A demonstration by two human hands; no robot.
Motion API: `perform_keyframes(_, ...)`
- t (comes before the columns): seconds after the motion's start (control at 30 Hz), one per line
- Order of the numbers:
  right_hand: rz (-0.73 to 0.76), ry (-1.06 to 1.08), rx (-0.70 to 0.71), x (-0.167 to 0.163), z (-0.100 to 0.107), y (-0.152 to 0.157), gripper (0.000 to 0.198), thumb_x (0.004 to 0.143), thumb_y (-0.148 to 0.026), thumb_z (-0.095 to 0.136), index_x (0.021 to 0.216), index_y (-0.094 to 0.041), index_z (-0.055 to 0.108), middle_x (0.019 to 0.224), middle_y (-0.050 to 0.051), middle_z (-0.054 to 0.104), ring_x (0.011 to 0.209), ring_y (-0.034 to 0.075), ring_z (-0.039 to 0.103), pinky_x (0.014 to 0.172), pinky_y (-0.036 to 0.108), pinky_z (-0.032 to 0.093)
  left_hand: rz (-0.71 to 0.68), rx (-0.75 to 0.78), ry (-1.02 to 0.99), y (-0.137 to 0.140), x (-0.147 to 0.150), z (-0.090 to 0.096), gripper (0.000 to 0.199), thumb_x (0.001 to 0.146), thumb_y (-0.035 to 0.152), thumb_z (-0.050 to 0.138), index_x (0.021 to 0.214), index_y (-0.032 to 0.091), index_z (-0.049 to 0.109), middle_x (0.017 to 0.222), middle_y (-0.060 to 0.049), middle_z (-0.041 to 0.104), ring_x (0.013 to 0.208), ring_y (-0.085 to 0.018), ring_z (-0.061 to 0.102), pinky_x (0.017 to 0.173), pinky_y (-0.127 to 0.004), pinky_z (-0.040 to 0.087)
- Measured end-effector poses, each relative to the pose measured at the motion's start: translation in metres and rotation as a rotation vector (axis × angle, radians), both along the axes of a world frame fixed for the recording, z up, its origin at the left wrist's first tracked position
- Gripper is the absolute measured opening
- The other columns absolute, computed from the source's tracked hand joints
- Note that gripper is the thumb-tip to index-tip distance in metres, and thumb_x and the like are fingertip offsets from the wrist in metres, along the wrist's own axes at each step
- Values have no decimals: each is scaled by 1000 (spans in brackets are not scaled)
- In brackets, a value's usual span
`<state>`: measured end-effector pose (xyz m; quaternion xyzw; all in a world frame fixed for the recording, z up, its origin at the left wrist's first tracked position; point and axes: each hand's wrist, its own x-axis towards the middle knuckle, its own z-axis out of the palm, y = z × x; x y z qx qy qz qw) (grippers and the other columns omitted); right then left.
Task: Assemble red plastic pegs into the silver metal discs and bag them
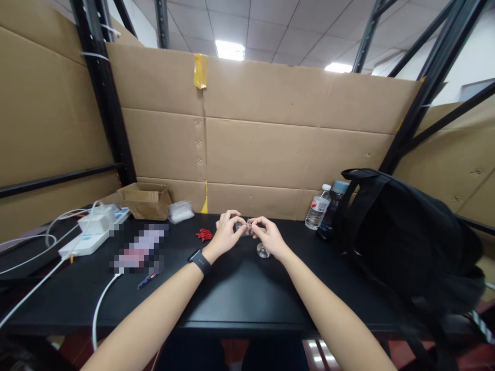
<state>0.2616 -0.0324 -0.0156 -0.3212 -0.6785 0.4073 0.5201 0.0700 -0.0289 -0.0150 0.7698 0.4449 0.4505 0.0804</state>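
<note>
My left hand (228,232), with a dark watch (199,261) on its wrist, is closed in a pinch above the black table. Opposite it, my right hand (268,236) pinches too, its fingertips meeting the left ones. Between them is a small, shiny, partly see-through object (248,225), mostly covered by fingers; its kind cannot be made out. A shiny round piece (263,251) lies on the table just below my right hand. To the left of my left hand sits a little heap of red, slim pieces (204,235).
At left are a power strip (87,242), white cables, a blurred-out item (141,249) and a pen-like item (147,280). An open cardboard box (147,206) and clear plastic bag (180,212) stand behind. Bottles (318,207) and a black backpack (402,242) occupy the right. Cardboard walls (270,149) enclose the table.
</note>
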Motion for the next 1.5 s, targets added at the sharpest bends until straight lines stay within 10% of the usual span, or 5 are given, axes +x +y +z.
perform_keyframes(0.23, 100, 30, -117, 6, 6, -6, 40, 87, -43, 73, 122, -28, 63, 116, 4, 64, 82, 16, 76, 72, 29, 61, 30, 8, 37, -1, 0, 2, 12, 93, 38, 67, 93, 29, 74, 125, -4, 58, 124, -27, 50, 102, -45, 37)
perform_keyframes(0.87, -229, 254, -370, 50, 18, 16, 28, 85, -23, 73, 112, -21, 68, 99, 7, 73, 71, 17, 76, 68, 28, 62, -57, -283, 507, 13, -10, -22, 48, 91, 37, 57, 138, 27, 51, 134, -9, 66, 127, -30, 54, 103, -51, 38)
perform_keyframes(1.13, -205, 71, -164, 50, 2, 21, 57, 63, -28, 89, 115, -20, 68, 103, 5, 71, 77, 16, 72, 68, 30, 62, -118, -230, 638, 10, -8, -26, 38, 99, 30, 42, 130, 41, 61, 145, 0, 58, 134, -31, 44, 103, -54, 37)
perform_keyframes(1.5, -351, -510, 64, 42, -23, 38, 20, 75, -9, 68, 90, -19, 78, 98, 6, 77, 74, 17, 75, 69, 25, 58, -79, -209, 700, 3, -5, -28, 47, 101, 28, 36, 142, 39, 56, 152, -8, 52, 143, -37, 34, 108, -65, 30)
